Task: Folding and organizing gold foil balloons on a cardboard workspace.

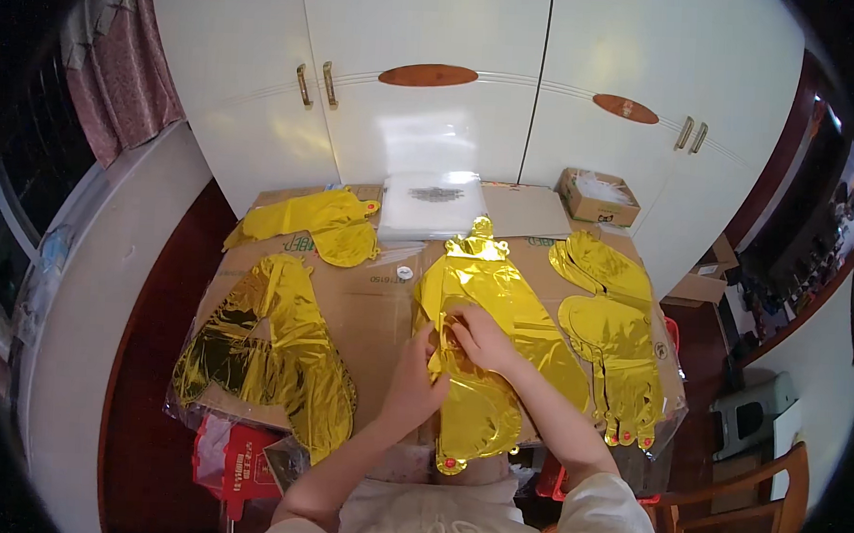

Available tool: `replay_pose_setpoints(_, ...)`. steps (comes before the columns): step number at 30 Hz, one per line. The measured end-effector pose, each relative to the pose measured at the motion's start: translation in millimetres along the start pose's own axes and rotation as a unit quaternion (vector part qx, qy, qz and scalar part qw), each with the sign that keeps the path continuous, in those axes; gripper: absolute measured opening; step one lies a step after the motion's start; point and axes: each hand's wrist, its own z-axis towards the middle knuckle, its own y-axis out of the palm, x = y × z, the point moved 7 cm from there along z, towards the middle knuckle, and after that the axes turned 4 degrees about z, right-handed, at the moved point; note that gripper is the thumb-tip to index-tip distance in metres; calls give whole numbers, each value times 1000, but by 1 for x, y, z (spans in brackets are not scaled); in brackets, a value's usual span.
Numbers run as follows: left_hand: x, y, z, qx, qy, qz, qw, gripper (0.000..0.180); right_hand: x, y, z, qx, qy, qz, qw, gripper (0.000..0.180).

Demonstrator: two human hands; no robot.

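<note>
A flat, uninflated gold foil balloon (502, 294) lies in front of me on the cardboard-covered table, partly folded over itself. My left hand (416, 380) is closed on the left edge of its foil, fingertips pinching a fold. Close beside it, my right hand (481, 341) has curled fingers gripping the foil near the middle; its fingertips are partly hidden. A rounded lower part of the balloon, with a small red dot at its tip, hangs toward my lap.
More flat gold foil balloons lie at the far left (305, 218), near left (269, 350) and right (610, 327). Clear plastic bags (433, 205) and a small open cardboard box (598, 196) sit at the back, against white cabinets (437, 38). A wooden chair (778, 510) stands at lower right.
</note>
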Motion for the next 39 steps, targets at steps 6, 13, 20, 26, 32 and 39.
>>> replay_pose_setpoints(6,-4,52,5,-28,48,-11,998,57,13,-6,-5,56,50,171,982,36)
replay_pose_setpoints(13,-6,58,11,-94,-21,-77,992,40,23,-3,-9,15,100,161,982,43)
replay_pose_setpoints(20,-58,0,71,-101,111,265,952,41,24,-7,-9,13,77,101,992,30)
replay_pose_setpoints(26,-95,15,101,-206,90,335,915,57,19,-10,-7,44,38,85,995,12)
replay_pose_setpoints(32,-112,32,116,-215,111,327,913,60,21,-10,-8,40,58,81,994,11)
replay_pose_setpoints(39,-112,31,122,-218,103,336,910,62,24,-14,-10,58,54,75,994,10)
